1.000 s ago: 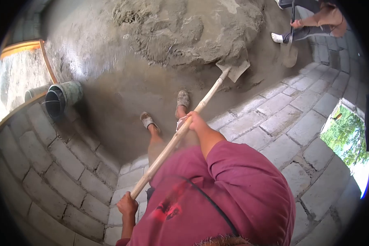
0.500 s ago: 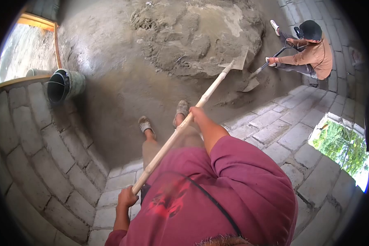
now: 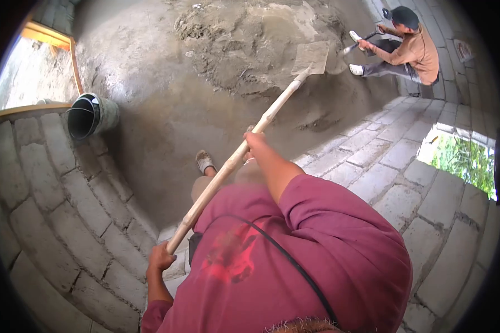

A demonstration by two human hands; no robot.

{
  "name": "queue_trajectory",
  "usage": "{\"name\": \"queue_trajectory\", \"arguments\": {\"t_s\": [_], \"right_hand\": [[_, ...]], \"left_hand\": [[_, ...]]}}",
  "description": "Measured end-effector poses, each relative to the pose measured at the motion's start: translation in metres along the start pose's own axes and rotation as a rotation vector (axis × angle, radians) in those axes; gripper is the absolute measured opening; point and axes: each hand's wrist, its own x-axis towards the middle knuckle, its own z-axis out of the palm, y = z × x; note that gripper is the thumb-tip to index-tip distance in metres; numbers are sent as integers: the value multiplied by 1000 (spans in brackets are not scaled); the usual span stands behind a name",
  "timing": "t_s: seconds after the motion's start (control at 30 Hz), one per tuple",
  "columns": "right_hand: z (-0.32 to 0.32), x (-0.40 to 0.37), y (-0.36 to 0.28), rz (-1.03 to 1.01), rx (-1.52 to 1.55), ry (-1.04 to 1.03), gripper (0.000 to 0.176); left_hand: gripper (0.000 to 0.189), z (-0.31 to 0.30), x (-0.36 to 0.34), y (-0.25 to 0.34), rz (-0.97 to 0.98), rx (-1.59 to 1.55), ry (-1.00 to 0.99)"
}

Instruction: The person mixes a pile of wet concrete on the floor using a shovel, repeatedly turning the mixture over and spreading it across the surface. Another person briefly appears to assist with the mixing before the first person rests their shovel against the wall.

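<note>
I hold a shovel (image 3: 210, 191) with a long pale wooden handle, slanting from lower left to upper right. My left hand (image 3: 161, 257) is wrapped round the handle near its butt end. Farther up the shaft, my right hand (image 3: 255, 143) grips it with closed fingers. The flat grey blade (image 3: 312, 57) lies against the edge of a wet heap of mortar (image 3: 233, 47). Whether any mortar sits on the blade is hard to tell.
At upper right a co-worker (image 3: 416, 53) works low with another shovel (image 3: 361, 42), its blade hidden by the heap. Two nested buckets (image 3: 91, 116) lie tipped at left. Block walls (image 3: 61, 211) rise on both sides, with an opening (image 3: 464, 158) at right.
My shovel blade has moved up and slightly left against the heap, my right hand going with it. The co-worker's shovel has moved up, its blade passing out of sight.
</note>
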Motion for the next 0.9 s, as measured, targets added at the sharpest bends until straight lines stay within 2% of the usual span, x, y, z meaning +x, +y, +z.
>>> {"name": "queue_trajectory", "arguments": {"t_s": [0.1,0.2,0.27,0.3,0.4,0.43,0.57,0.7,0.8,0.9], "right_hand": [[25,9,46,214,124,-135,43],[25,-62,47,349,419,-274,38],[38,-57,79,439,494,-307,27],[45,-49,92,481,531,-326,22],[42,-35,120,665,706,-356,23],[36,-31,126,692,705,-410,16],[17,-12,159,774,792,-522,12],[0,-3,166,843,879,-487,12],[-22,48,171,892,946,-592,12],[-92,80,97,683,893,-375,19]], "left_hand": [[45,-19,-23,-24,-73,71,62],[38,-40,-48,-42,-149,207,96],[33,-58,-64,-37,-251,322,128],[29,-67,-71,-31,-250,373,154],[19,-89,-88,2,-224,531,245],[17,-92,-93,15,-202,585,290],[16,-92,-100,61,-153,722,393],[16,-87,-104,98,-159,783,346],[15,-71,-87,131,-155,784,318],[13,-41,-36,174,-102,704,282]]}}
